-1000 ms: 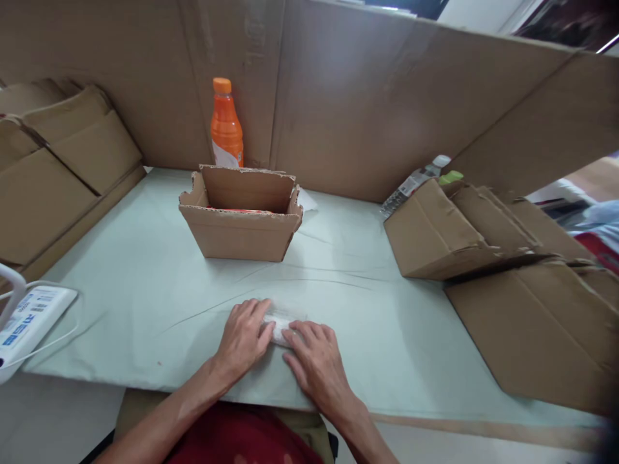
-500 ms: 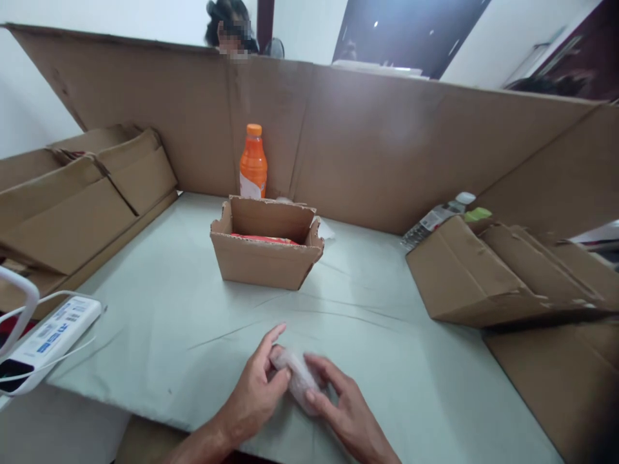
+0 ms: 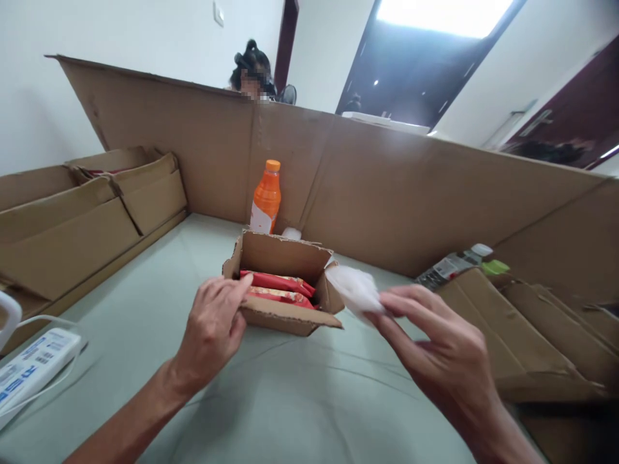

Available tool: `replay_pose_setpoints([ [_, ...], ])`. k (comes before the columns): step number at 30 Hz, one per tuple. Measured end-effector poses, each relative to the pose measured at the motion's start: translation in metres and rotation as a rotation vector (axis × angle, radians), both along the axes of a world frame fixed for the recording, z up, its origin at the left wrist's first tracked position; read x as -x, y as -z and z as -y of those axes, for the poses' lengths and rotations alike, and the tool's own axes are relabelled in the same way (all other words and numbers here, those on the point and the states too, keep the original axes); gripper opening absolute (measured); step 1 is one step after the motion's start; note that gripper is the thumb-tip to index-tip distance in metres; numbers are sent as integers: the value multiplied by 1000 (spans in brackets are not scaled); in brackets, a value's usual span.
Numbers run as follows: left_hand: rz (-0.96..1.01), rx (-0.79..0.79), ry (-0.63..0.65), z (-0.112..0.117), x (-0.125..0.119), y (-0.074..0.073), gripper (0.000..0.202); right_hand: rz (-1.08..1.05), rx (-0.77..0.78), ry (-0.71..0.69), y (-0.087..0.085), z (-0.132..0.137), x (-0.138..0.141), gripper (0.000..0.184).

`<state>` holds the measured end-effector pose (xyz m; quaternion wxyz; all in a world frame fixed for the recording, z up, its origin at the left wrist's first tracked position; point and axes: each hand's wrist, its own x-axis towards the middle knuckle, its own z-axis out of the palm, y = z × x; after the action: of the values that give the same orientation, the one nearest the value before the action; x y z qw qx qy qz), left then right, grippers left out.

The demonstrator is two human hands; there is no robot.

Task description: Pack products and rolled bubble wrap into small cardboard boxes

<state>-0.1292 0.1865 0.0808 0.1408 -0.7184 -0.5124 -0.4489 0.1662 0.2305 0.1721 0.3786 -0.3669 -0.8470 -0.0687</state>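
Observation:
A small open cardboard box stands in the middle of the table with red packets upright inside. My left hand grips its front left corner, fingers over the rim and the thumb at the front wall. Between the thumb and fingers of my right hand is a whitish, crumpled, translucent plastic bundle, raised just right of the box. What the plastic may contain cannot be made out.
Behind the box are an orange drink bottle and a small white object. Cardboard bins stand left and right, with a clear bottle near the right one. A white power strip with cable lies left. Beyond the cardboard partition is a person.
Both hands have moved forward and apart. My left hand has left the plastic bundle and taken hold of the box; my right hand has lifted the bundle beside it. The box now tilts towards me.

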Motion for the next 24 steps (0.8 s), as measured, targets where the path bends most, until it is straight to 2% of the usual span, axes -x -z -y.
replay_pose_setpoints([
  [3, 32, -13, 10, 7, -5, 10, 73, 381, 22, -5, -12, -46, 45, 25],
  [7, 62, -23, 10, 6, -3, 10, 75, 823, 188, 22, 5, -92, 107, 19],
  [10, 60, -12, 29, 1, 1, 8, 75, 924, 269, -33, 24, -109, 139, 17],
  [13, 56, -2, 44, -2, 2, 8, 75, 929, 307, -60, 33, -115, 151, 18],
  [15, 59, -14, 33, -1, 2, 8, 73, 924, 324, -60, 30, -115, 144, 19],
  [17, 81, -50, -10, 2, 4, 10, 71, 861, 328, -65, 20, -108, 121, 24],
  [19, 152, -62, -80, 9, 8, 14, 69, 633, 285, -57, 9, -94, 81, 28],
  [20, 214, -28, -119, 13, 11, 18, 66, 450, 245, -32, 7, -84, 58, 27],
  [22, 390, 129, -173, 20, 18, 29, 57, 100, 191, 84, 11, -61, 11, 23],
  [24, 588, 322, -175, 24, 23, 43, 51, -70, 253, 203, 33, -40, -22, 21],
])
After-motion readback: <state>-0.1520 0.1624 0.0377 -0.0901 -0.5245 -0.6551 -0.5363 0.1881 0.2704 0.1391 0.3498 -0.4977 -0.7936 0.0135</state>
